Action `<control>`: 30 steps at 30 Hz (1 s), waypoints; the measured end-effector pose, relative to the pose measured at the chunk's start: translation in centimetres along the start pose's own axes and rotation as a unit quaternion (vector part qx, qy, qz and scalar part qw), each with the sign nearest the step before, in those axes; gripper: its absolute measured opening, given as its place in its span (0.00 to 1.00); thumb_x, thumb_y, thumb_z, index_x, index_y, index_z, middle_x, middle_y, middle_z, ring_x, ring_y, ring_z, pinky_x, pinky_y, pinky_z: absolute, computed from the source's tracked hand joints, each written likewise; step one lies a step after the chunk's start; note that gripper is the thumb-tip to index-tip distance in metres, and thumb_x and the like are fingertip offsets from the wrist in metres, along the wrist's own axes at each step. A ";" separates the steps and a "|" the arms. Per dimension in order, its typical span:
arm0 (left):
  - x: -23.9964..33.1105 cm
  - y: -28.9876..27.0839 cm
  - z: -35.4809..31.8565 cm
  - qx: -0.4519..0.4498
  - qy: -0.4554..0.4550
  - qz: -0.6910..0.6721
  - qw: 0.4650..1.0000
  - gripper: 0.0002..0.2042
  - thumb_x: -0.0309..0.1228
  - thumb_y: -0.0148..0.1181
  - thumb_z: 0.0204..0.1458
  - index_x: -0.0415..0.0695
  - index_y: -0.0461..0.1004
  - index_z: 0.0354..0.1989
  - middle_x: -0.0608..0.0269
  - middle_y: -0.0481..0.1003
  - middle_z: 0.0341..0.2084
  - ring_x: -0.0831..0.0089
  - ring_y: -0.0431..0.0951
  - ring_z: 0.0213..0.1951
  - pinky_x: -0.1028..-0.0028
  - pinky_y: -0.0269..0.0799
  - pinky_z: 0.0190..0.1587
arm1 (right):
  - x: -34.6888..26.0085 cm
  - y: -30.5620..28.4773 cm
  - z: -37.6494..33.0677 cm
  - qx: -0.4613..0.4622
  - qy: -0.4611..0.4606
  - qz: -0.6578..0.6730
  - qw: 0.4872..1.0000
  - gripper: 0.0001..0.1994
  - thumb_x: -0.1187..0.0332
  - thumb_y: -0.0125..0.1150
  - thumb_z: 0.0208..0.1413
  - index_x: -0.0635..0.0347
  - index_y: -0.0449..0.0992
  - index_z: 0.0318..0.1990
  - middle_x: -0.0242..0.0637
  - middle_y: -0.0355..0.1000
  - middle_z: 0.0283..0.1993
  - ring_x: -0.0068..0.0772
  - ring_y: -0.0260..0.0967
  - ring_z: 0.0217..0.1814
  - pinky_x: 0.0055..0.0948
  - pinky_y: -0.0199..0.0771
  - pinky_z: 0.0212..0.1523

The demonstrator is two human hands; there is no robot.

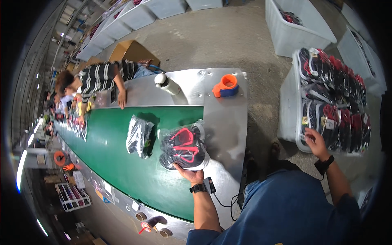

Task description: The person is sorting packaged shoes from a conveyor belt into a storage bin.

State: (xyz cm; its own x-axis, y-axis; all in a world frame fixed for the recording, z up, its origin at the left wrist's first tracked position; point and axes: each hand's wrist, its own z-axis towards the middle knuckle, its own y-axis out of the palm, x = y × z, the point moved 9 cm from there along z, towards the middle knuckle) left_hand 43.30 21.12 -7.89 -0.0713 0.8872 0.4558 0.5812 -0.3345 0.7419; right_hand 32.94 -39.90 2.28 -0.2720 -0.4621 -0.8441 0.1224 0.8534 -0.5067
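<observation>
While the left hand (188, 173) grips the near edge of a bagged pair of shoes (183, 147), fingers closed on the plastic, the right hand (316, 141) reaches apart from it to the crate (288, 106) at the person's right, fingers curled on the near packs; whether it has one clamped cannot be told.

Bagged shoes: black with red trim, in clear plastic, lying at the end of the green belt (118, 163), partly over the belt's edge onto the steel plate (224, 122).

Second bag (139, 136): dark contents, on the belt just beside the first, toward the far side, not touching the hand.

Crate: white, filled with upright stacked packs (332, 98) of black and red shoes, standing on the concrete floor well apart from the belt.

Steel plate, far corner: orange tape dispenser (226, 86); a white bottle (167, 83) lying near it at the far edge.

Wrists: a dark watch on each.

Far edge of the belt: a person in a striped shirt (102, 75), one hand on the rim.

Beyond: more white bins (294, 28) on the floor.
</observation>
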 end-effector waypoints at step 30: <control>-56.4 28.9 -45.5 -0.336 -0.368 0.266 0.825 0.40 0.67 0.42 0.61 0.52 0.55 0.73 0.58 0.58 0.71 0.56 0.56 0.72 0.52 0.51 0.73 | -3.0 -34.4 -8.8 0.085 -0.280 -0.173 0.940 0.42 0.45 0.66 0.51 0.64 0.63 0.68 0.50 0.63 0.67 0.48 0.60 0.69 0.58 0.52 0.69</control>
State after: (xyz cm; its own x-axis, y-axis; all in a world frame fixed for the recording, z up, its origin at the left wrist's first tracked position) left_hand 27.21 -53.04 10.24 0.7042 0.4285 0.5661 -0.2273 -0.6194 0.7515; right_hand 21.15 -65.73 23.83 0.2161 -0.8002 -0.5595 0.2836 0.5997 -0.7483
